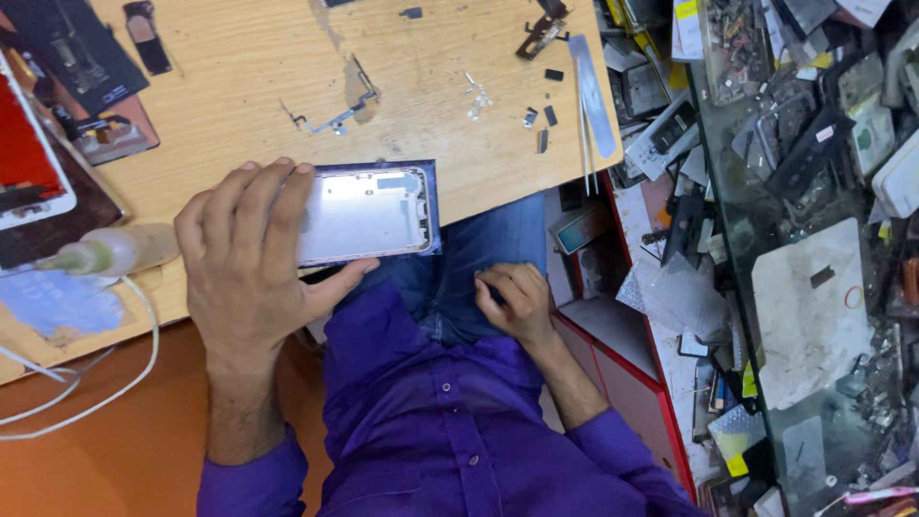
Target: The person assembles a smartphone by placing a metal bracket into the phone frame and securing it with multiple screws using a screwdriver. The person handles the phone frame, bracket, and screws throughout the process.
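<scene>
Left hand (251,263) is gripping a stripped phone housing (369,213), inner side up, dark blue edge showing. Fingers (278,191) are lying over the housing's left end, thumb pressing along its near edge, so the hand is clamped on it. The housing is sitting at the near edge of the wooden tabletop (239,86), its right part overhanging toward the person's lap.

Right hand (512,302) is resting on the jeans-clad thigh, well apart from the housing. Its fingers are curled together in a loose fist; something dark is showing at the fingertips, can't tell what it is or whether it is being held.

Around it on the tabletop:
- flex cable strip with small metal brackets (337,115) lying just beyond the housing
- scattered tiny screws and metal clips (477,96) to the right of that
- tweezers (592,96) lying at the right edge, tips pointing toward the person
- small plastic bottle (105,251) on its side just left of the left hand, white cable (115,383) looping below it
- phone with a red screen (29,158) at the far left, partly out of view

Glass counter (814,287) on the right is holding phone parts, cases and loose boards.
</scene>
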